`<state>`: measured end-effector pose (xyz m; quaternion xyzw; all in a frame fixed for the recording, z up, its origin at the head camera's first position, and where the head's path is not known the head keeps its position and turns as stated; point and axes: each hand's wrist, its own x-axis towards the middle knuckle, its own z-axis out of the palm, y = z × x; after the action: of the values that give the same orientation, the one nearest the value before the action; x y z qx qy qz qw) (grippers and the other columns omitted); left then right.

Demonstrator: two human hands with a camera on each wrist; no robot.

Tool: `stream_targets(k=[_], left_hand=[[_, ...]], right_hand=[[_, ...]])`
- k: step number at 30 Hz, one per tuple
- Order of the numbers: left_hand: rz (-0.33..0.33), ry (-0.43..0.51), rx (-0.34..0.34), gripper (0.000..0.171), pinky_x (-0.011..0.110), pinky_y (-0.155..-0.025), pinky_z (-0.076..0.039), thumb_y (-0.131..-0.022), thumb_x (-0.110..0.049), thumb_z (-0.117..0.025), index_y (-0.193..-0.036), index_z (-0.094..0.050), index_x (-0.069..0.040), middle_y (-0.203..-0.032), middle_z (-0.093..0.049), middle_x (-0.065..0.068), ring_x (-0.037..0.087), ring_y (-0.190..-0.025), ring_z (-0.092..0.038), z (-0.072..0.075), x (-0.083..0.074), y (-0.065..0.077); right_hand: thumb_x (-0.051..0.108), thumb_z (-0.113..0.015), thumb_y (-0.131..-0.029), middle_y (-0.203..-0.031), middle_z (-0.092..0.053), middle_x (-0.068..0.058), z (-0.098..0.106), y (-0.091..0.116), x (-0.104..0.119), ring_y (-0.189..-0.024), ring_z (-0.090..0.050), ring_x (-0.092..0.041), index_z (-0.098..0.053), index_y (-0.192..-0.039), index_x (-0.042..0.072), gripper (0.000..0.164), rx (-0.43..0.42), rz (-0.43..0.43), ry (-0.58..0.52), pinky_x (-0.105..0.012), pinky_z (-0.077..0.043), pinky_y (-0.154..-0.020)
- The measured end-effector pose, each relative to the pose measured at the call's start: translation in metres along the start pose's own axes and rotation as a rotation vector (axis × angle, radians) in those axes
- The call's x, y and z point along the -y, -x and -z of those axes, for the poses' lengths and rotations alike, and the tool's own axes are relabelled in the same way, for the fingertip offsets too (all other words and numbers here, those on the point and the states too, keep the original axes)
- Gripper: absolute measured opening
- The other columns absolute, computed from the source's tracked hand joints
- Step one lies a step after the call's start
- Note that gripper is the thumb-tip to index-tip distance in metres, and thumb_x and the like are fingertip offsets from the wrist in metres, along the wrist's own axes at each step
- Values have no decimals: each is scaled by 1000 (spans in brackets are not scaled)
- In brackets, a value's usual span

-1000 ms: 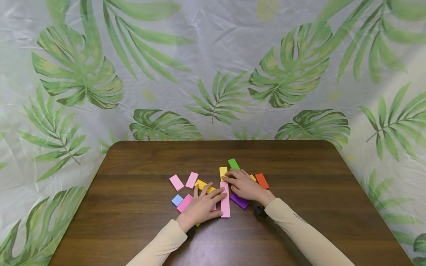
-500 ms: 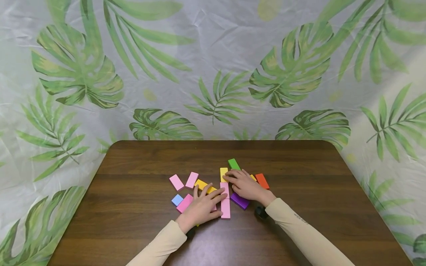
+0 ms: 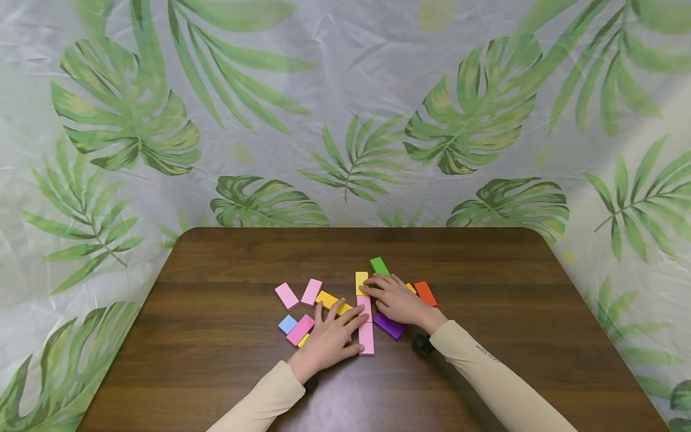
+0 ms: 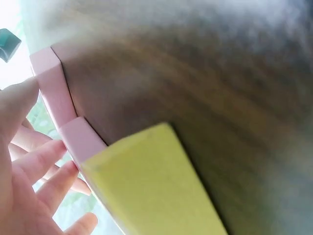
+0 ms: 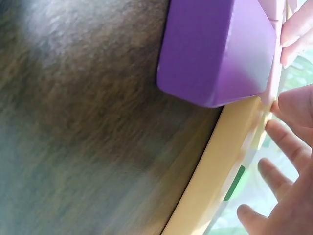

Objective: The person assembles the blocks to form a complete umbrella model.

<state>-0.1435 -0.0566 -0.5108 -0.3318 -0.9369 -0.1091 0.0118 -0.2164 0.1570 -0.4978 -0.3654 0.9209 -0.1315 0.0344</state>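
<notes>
In the head view, two pink blocks (image 3: 366, 340) and a yellow block (image 3: 361, 283) lie end to end in a line running away from the person. My left hand (image 3: 330, 339) is spread, its fingertips touching the pink blocks from the left. My right hand (image 3: 398, 302) reaches in from the other side, its thumb and index finger at the joint between the yellow and the upper pink block. A purple block (image 3: 388, 327) lies under its wrist side. The left wrist view shows fingertips against the pink blocks (image 4: 56, 93), beside a large near yellow block (image 4: 146, 186).
Left of the line lie a yellow-orange block (image 3: 327, 300), two light pink blocks (image 3: 287, 296), a blue block (image 3: 288, 324) and a darker pink block (image 3: 300, 330). A green block (image 3: 379, 266) and a red block (image 3: 425, 293) lie on the right. All rest on a brown table (image 3: 227, 360).
My left hand has shifted slightly right, uncovering part of a small yellow block beside the darker pink one. The far yellow block has nudged slightly left. My right hand is nearly still.
</notes>
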Motion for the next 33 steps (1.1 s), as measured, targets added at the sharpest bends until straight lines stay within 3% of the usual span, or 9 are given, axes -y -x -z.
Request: stream_targets(k=[10, 20, 33], left_hand=[[7, -52, -26, 58, 69, -98, -20, -89, -47, -62, -140, -52, -21, -146, -43, -3, 35, -134, -33, -4, -4, 1], [17, -11, -23, 58, 69, -98, -21, -90, -45, -62, -140, -51, -19, -147, -42, -2, 36, -133, -33, -4, -5, 1], [55, 10, -18, 54, 69, -99, -19, -91, -41, -62, -139, -52, -19, -145, -44, 0, 35, -135, -30, -4, -5, -10]], right_hand=[[8, -52, -94, -136, -50, -11, -1, 2, -2, -133, -36, -34, -56, -135, 9, 41, -6, 9, -6, -64, -23, -104], [8, -51, -95, -137, -50, -11, -1, 3, -1, -133, -36, -33, -56, -135, 9, 40, 2, 9, -9, -63, -23, -104], [11, -52, -97, -141, -47, -9, -3, 6, -6, -134, -34, -32, -55, -136, 10, 40, 11, 10, -31, -61, -22, -105]])
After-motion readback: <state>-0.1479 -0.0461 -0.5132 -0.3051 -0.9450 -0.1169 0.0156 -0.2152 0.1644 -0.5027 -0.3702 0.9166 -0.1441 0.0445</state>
